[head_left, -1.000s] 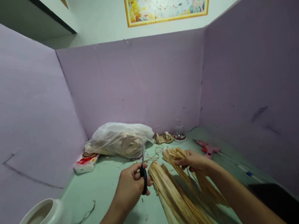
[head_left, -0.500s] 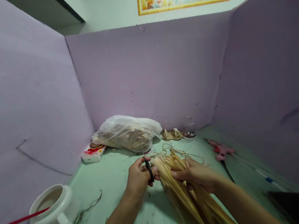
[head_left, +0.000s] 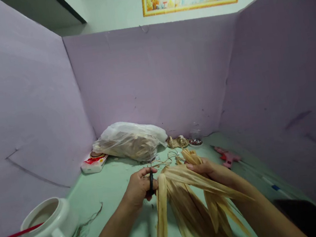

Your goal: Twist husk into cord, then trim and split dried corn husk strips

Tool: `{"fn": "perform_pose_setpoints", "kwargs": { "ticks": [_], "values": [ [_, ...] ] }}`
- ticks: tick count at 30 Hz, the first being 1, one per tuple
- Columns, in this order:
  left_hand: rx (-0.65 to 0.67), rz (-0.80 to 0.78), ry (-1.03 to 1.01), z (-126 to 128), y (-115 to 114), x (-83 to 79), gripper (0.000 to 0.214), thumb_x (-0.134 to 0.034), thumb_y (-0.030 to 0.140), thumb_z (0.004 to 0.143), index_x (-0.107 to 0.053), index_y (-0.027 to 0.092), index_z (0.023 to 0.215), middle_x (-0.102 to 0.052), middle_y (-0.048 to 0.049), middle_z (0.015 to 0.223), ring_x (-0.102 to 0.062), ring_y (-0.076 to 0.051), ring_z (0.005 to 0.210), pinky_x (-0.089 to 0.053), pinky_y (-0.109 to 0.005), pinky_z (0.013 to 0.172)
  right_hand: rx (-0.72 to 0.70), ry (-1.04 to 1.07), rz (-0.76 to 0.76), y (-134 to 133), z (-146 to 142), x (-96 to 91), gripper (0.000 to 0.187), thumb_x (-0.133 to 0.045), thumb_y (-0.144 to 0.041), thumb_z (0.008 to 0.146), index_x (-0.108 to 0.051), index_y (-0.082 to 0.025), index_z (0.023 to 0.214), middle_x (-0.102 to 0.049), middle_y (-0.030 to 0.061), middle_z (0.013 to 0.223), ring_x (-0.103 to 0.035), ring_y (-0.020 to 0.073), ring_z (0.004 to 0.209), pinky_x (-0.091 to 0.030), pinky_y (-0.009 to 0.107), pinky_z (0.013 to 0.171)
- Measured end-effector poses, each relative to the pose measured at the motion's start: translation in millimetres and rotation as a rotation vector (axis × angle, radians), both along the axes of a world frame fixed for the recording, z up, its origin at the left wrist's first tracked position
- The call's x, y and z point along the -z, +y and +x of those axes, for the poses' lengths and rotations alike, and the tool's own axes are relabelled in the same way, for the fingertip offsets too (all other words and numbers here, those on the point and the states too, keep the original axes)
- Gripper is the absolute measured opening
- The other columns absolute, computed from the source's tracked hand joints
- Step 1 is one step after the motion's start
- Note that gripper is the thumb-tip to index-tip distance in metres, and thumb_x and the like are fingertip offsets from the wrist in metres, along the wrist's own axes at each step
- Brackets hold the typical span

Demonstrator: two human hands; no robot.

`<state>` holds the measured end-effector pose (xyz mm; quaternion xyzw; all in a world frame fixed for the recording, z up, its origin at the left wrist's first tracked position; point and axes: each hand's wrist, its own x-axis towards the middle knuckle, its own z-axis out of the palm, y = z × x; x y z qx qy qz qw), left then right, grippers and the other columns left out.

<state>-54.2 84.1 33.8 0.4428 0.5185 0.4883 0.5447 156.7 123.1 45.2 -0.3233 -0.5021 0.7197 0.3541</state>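
Note:
My left hand (head_left: 140, 187) is closed around black-handled scissors (head_left: 151, 182), whose thin blades point up toward the back wall. Just right of it hangs a bundle of dried corn husks (head_left: 187, 204), long, flat and straw-coloured. My right hand (head_left: 210, 170) grips part of these husks, thumb on top, with a folded tuft sticking up above the fingers. One husk strip hangs down beside the scissors. Whether my left fingertips also touch the husks I cannot tell. Behind the bundle, thin dry strands (head_left: 169, 159) lie on the green table (head_left: 126, 225).
At the left stands a white ceramic pot (head_left: 48, 228) with a red stick in it. A plastic bag (head_left: 128, 140), a small box (head_left: 94, 163), woven pieces (head_left: 177, 142) and a clear container (head_left: 195, 138) line the back. A pink glue gun (head_left: 227, 156) lies right, before purple partitions (head_left: 154, 75).
My right hand has lifted and drawn part of the husks up and right, spreading the bundle. One strip now hangs separately on the left. The scissors stay in my left hand.

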Motion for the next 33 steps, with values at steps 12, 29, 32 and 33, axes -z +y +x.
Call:
{"fn": "perform_pose_setpoints", "kwargs": {
  "ticks": [12, 29, 32, 33],
  "values": [
    [-0.179, -0.054, -0.236, -1, 3, -2.6, 0.046, -0.062, 0.012, 0.047, -0.047, 0.016, 0.09, -0.05, 0.0082, 0.05, -0.041, -0.005, 0.038, -0.029, -0.016, 0.034, -0.148, -0.029, -0.122, -12, -16, 7.4, 0.03, -0.07, -0.031, 0.061, -0.06, -0.014, 0.085, -0.06, 0.0004, 0.063, -0.054, 0.0094, 0.05, -0.043, 0.02, 0.049],
    [-0.247, -0.064, -0.224, 14, -4, -0.3, 0.046, -0.057, 0.011, 0.049, -0.046, 0.016, 0.094, -0.052, 0.0066, 0.053, -0.045, -0.008, 0.042, -0.039, -0.019, 0.036, 0.014, -0.1, 0.032, -10, -34, 18.0, 0.029, -0.072, -0.031, 0.057, -0.057, -0.016, 0.077, -0.055, -0.002, 0.062, -0.049, 0.01, 0.052, -0.037, 0.022, 0.05],
    [-0.14, -0.108, -0.157, 0, 2, -2.5, 0.046, -0.055, 0.009, 0.046, -0.049, 0.015, 0.092, -0.048, 0.0084, 0.046, -0.037, -0.006, 0.035, -0.03, -0.017, 0.031, 0.019, -0.185, 0.044, -2, -19, 13.5, 0.028, -0.073, -0.03, 0.056, -0.05, -0.017, 0.066, -0.044, -0.0054, 0.053, -0.036, 0.0052, 0.043, -0.028, 0.019, 0.041],
    [-0.127, -0.13, -0.128, -5, 4, -3.7, 0.046, -0.055, 0.008, 0.045, -0.05, 0.014, 0.09, -0.046, 0.0092, 0.043, -0.035, -0.005, 0.033, -0.029, -0.017, 0.03, 0.014, -0.227, 0.053, 1, -12, 11.1, 0.029, -0.073, -0.029, 0.055, -0.048, -0.017, 0.063, -0.041, -0.006, 0.051, -0.033, 0.0045, 0.042, -0.025, 0.019, 0.039]
  ]
}}
